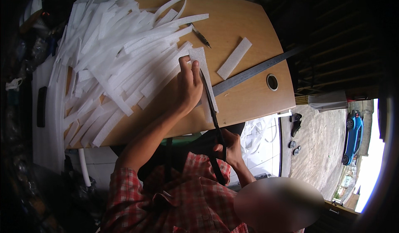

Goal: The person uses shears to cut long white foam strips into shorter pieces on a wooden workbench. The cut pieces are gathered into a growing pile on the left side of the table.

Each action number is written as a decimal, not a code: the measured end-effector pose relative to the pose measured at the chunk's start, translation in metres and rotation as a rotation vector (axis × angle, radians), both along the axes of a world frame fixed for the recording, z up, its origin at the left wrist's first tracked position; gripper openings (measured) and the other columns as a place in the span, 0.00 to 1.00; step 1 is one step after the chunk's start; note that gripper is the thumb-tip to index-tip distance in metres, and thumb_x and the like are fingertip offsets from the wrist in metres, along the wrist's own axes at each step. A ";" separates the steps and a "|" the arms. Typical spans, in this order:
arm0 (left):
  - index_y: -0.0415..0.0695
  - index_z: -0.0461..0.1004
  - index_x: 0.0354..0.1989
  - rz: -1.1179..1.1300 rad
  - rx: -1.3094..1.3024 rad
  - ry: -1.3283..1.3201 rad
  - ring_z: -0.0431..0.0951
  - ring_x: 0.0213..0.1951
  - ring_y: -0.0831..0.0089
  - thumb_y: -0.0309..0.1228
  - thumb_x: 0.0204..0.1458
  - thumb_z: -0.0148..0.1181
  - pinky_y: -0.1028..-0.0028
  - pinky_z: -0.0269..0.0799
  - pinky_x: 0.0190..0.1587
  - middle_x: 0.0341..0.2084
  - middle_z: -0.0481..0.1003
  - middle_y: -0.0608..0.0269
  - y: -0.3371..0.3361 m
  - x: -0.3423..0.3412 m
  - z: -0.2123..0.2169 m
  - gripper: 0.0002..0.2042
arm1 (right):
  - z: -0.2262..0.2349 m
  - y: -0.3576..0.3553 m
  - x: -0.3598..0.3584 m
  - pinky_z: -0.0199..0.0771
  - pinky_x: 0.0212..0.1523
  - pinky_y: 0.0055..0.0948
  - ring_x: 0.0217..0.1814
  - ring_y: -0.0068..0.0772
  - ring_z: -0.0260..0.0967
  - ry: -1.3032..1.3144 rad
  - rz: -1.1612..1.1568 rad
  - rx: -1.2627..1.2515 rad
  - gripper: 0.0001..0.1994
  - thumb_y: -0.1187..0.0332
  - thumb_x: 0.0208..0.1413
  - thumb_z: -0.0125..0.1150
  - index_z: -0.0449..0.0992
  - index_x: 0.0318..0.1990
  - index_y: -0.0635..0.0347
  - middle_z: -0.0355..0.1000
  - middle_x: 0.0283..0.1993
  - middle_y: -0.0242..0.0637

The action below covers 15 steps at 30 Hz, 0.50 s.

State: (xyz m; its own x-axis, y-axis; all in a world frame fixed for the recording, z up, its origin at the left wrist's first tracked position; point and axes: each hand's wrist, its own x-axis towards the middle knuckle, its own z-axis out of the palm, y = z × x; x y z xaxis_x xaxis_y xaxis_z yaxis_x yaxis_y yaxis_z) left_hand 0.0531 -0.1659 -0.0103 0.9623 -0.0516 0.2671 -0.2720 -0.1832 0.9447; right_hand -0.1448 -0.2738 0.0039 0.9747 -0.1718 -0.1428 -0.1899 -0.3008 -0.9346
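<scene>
Red plaid shirt [170, 204] cloth spans the near side, both forearms reaching from it to the wooden surface [249, 108]. The left hand [190, 87] has its fingers closed on a white foam strip [198, 55], near the surface's front edge, just right of the heap of foam strips [120, 62]. The right hand [233, 150] has its fingers wrapped around long dark scissors [218, 129], as they appear to be; how wide the blades stand, I cannot tell. They run along the foam strip's length. For a clean cut, I'd keep the foam lightly taut, use long, even strokes and keep the left thumb well off the blade line. The steel ruler [262, 69] lies beyond, near a short foam piece [235, 58].
</scene>
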 end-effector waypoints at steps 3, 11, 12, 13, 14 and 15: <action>0.40 0.56 0.48 -0.007 -0.017 0.049 0.75 0.25 0.45 0.34 0.68 0.41 0.56 0.65 0.27 0.21 0.72 0.41 0.001 -0.001 0.004 0.10 | 0.001 0.003 0.002 0.58 0.21 0.26 0.21 0.18 0.59 0.014 -0.029 -0.040 0.39 0.29 0.40 0.66 0.68 0.23 0.64 0.62 0.17 0.29; 0.38 0.61 0.39 0.025 0.016 0.061 0.73 0.23 0.44 0.36 0.68 0.40 0.53 0.63 0.27 0.18 0.70 0.43 0.001 0.006 -0.001 0.12 | 0.002 -0.002 0.007 0.68 0.26 0.30 0.22 0.30 0.68 -0.042 0.016 -0.079 0.36 0.34 0.42 0.68 0.71 0.26 0.68 0.70 0.20 0.39; 0.38 0.62 0.38 0.036 0.002 0.098 0.72 0.23 0.44 0.36 0.68 0.40 0.53 0.63 0.27 0.17 0.69 0.43 0.002 0.007 0.000 0.13 | -0.002 -0.006 0.004 0.68 0.26 0.31 0.22 0.30 0.68 -0.032 0.036 -0.084 0.37 0.32 0.43 0.66 0.71 0.27 0.68 0.70 0.20 0.39; 0.38 0.62 0.38 0.048 -0.011 0.135 0.72 0.22 0.43 0.37 0.68 0.40 0.53 0.62 0.27 0.17 0.69 0.43 0.002 0.008 0.002 0.13 | -0.003 -0.008 0.003 0.67 0.26 0.31 0.22 0.31 0.68 -0.023 0.056 -0.089 0.39 0.30 0.43 0.64 0.71 0.27 0.68 0.69 0.20 0.39; 0.38 0.62 0.37 0.068 -0.021 0.173 0.71 0.22 0.43 0.37 0.68 0.40 0.53 0.62 0.27 0.17 0.68 0.43 0.005 0.010 0.003 0.14 | 0.001 -0.006 0.003 0.67 0.26 0.31 0.23 0.31 0.68 -0.010 0.075 -0.091 0.40 0.29 0.44 0.62 0.71 0.27 0.69 0.69 0.20 0.40; 0.38 0.62 0.37 0.086 -0.038 0.132 0.69 0.21 0.43 0.38 0.68 0.41 0.54 0.62 0.27 0.17 0.68 0.44 0.007 0.012 0.001 0.14 | 0.009 -0.003 0.005 0.67 0.26 0.32 0.23 0.31 0.68 0.003 0.095 -0.093 0.41 0.27 0.44 0.60 0.71 0.27 0.69 0.69 0.21 0.40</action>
State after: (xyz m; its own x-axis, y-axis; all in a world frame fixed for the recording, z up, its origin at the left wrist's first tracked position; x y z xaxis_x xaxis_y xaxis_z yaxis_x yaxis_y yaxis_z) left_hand 0.0656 -0.1594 -0.0089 0.9896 0.0398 0.1383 -0.1301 -0.1643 0.9778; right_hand -0.1402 -0.2769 0.0129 0.9869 -0.0916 -0.1331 -0.1589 -0.4025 -0.9015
